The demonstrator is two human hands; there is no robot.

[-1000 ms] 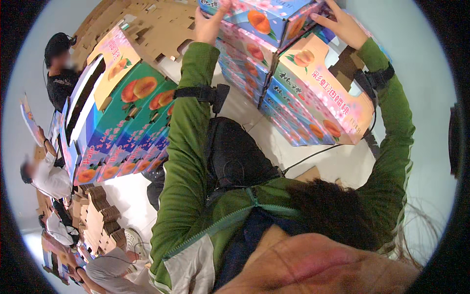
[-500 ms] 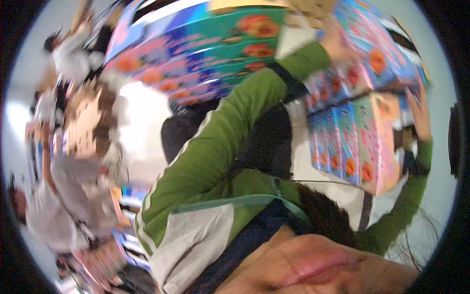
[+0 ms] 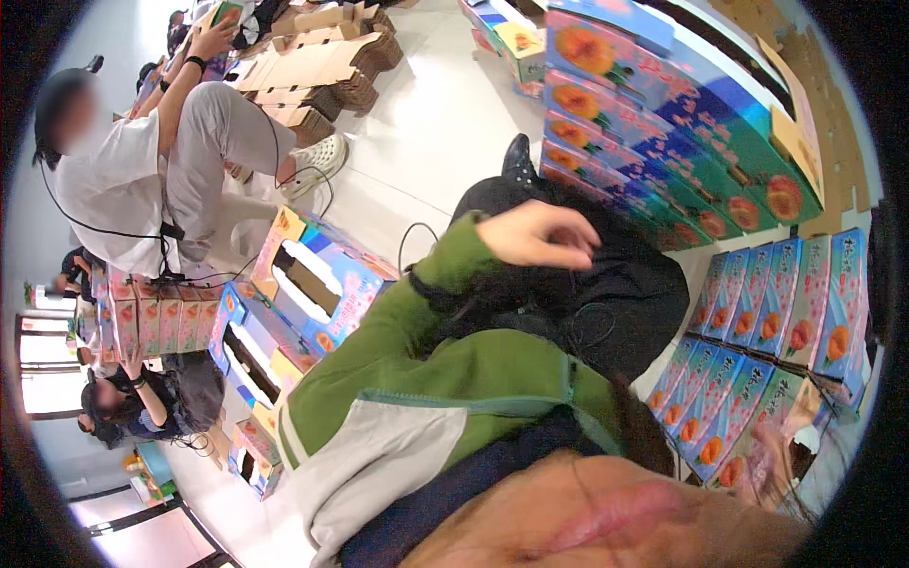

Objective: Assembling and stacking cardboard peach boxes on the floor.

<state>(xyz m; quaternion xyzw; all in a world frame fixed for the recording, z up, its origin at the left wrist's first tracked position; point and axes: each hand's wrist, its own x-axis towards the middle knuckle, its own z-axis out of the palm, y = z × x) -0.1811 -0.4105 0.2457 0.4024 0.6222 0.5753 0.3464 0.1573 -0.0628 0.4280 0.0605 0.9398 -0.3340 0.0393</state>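
My left hand hovers over my dark-trousered lap with its fingers loosely bent and nothing in them. Ahead of it rises a tall stack of printed cardboard boxes, blue, purple and green with orange fruit pictures. My right hand is at the lower right, beside the near end of a second stack of fruit-printed boxes standing in two tiers. Blur and strands of hair cover its fingers, so I cannot make out whether it grips a box.
Two open-topped printed boxes stand at my left. Beyond them a person in light clothes sits, with a cable trailing near. Flattened brown cartons lie piled at the far left. Another person in dark clothes handles pink boxes.
My left hand has left the right-hand box stack and drawn back over my lap. My right hand has moved down and nearer. The view has turned, bringing more of the left side in.
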